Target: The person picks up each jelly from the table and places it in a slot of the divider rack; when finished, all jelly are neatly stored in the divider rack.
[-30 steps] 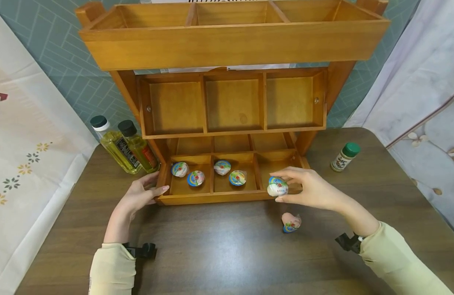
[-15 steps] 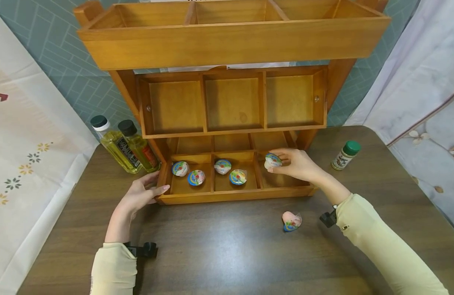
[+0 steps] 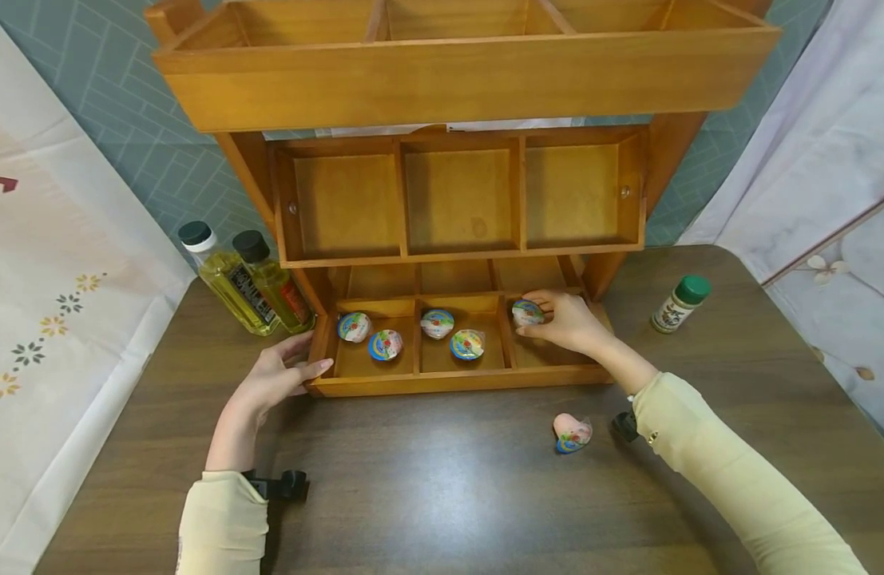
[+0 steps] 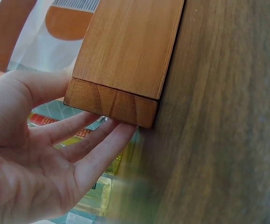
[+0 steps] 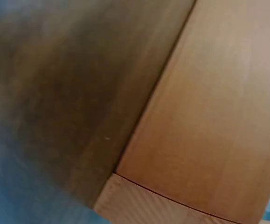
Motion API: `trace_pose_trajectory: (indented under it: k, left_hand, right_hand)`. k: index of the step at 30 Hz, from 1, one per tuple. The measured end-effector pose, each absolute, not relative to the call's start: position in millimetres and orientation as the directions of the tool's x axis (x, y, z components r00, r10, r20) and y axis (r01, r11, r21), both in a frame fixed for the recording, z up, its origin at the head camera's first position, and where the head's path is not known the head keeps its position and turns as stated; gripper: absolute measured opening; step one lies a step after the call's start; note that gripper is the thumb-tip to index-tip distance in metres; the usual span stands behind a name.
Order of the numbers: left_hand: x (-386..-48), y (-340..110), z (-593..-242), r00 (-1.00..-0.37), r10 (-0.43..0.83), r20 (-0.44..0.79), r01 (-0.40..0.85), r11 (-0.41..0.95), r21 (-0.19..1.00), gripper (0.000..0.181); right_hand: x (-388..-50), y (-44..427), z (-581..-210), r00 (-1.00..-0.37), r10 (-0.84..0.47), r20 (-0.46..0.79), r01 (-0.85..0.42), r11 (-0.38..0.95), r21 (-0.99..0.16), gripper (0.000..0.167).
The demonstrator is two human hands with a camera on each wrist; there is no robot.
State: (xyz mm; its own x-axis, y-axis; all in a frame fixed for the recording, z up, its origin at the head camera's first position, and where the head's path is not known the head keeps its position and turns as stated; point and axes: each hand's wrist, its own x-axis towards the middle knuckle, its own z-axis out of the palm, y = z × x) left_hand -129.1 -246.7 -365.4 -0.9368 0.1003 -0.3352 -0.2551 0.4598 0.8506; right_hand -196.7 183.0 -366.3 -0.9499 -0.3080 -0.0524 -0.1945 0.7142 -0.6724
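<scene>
A three-tier wooden rack stands on the table, with divided trays. My left hand grips the left end of its bottom tray; in the left wrist view the thumb lies over the edge and the fingers touch the outer side. My right hand pinches a small jelly cup inside the tray's right compartment. Two jelly cups lie in the left compartment and two more in the middle one. A pink heart-shaped jelly cup lies on the table in front. The right wrist view shows mainly the tray's front board.
Two oil bottles stand left of the rack, close behind my left hand. A green-capped seasoning jar stands to the right. The middle tray and the top tray overhang the bottom one.
My right hand has carried the jelly cup from above the tray's front edge back and down into the right compartment. The left hand has stayed on the rack.
</scene>
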Motion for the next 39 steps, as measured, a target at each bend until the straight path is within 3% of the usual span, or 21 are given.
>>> trace_pose_trajectory:
  k: [16, 30, 39]
  left_hand:
    - [-128.1, -246.9, -363.1, -0.935, 0.104, -0.34, -0.26, 0.45, 0.854, 0.079]
    - [-128.2, -246.3, -363.4, -0.934, 0.115, -0.337, -0.253, 0.455, 0.854, 0.079]
    - [-127.8, -245.6, -363.6, -0.936, 0.108, -0.336, -0.256, 0.446, 0.858, 0.077]
  right_hand:
    - [-194.2, 173.0, -372.6, -0.949, -0.313, -0.032, -0.223, 0.74, -0.634, 0.061]
    - [-184.0, 179.3, -371.7, -0.921, -0.383, -0.063, -0.281, 0.769, -0.574, 0.078]
    - [-164.6, 192.8, -365.0, -0.898, -0.44, 0.021, -0.372, 0.731, -0.572, 0.069]
